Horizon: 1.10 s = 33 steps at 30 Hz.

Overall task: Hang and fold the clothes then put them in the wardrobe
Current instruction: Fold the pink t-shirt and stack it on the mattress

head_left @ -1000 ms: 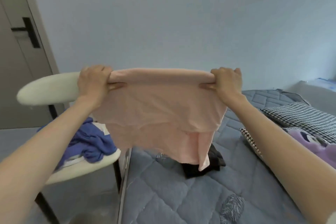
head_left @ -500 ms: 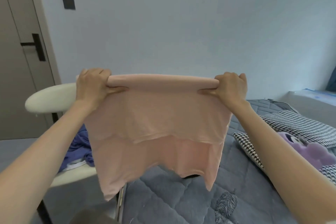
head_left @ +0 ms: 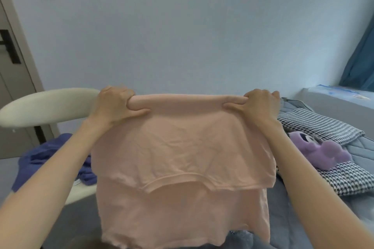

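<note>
A pale pink garment (head_left: 182,159) hangs folded over in front of me, its top fold stretched level between my hands. My left hand (head_left: 114,105) grips the fold's left end, thumb pressed on the front. My right hand (head_left: 258,106) grips the right end the same way. The front layer ends in a hem about halfway down; a longer back layer hangs below it. A blue garment (head_left: 40,159) lies crumpled on the chair seat at the left. No wardrobe or hanger is in view.
A cream chair (head_left: 44,105) stands left of the grey quilted bed (head_left: 287,226). Checked pillows (head_left: 319,125) and a purple plush toy (head_left: 321,151) lie on the bed at right. A door (head_left: 12,79) is at far left, a blue curtain (head_left: 362,60) at far right.
The pink garment has been raised and drawn closer, hanging smoother and longer. The dark item on the bed is now hidden behind it. The view has swung right.
</note>
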Available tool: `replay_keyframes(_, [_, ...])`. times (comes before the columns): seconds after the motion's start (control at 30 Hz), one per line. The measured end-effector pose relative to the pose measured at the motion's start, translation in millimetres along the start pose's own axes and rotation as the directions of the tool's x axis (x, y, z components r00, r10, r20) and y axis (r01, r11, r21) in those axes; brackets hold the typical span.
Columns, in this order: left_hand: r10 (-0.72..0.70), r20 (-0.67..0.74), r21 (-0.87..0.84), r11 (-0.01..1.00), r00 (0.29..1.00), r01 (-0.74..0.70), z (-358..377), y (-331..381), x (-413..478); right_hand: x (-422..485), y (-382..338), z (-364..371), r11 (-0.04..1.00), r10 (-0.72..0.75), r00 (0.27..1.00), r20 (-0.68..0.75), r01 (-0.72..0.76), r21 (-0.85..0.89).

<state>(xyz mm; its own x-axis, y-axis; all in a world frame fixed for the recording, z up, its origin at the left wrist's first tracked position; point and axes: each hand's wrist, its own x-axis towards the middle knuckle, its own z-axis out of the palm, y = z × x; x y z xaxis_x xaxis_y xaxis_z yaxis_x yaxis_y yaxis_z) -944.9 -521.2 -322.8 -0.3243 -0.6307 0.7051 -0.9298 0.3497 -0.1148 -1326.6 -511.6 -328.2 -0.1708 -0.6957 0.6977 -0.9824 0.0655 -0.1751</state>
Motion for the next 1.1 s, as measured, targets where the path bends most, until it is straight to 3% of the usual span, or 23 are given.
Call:
replay_keyframes(0.1, [0.054,0.354,-0.042,0.998,0.934,-0.042,36,-3,-4,-1,4,33,0.991,-0.049,0.979,0.200,0.073,-0.114])
replay_keyframes(0.3, [-0.028,0.578,0.148,0.986,0.816,-0.071,117,-1,-9,1,23,106,0.984,-0.109,0.905,0.411,0.157,-0.086])
replay_keyframes(0.57, [-0.102,0.615,0.197,0.980,0.782,-0.026,206,4,3,4,47,190,0.974,-0.144,0.853,0.502,0.212,-0.082])
replay_keyframes(0.7, [-0.116,0.590,0.187,0.982,0.799,0.004,239,8,9,3,56,216,0.963,-0.133,0.852,0.507,0.233,-0.138])
replay_keyframes(0.9, [-0.148,0.575,0.159,0.985,0.804,0.067,265,14,9,-4,62,235,0.947,-0.087,0.844,0.529,0.235,-0.220])
replay_keyframes(1.1, [-0.112,0.535,0.109,0.992,0.837,0.063,265,14,-14,-19,69,235,0.937,-0.142,0.862,0.487,0.276,-0.216])
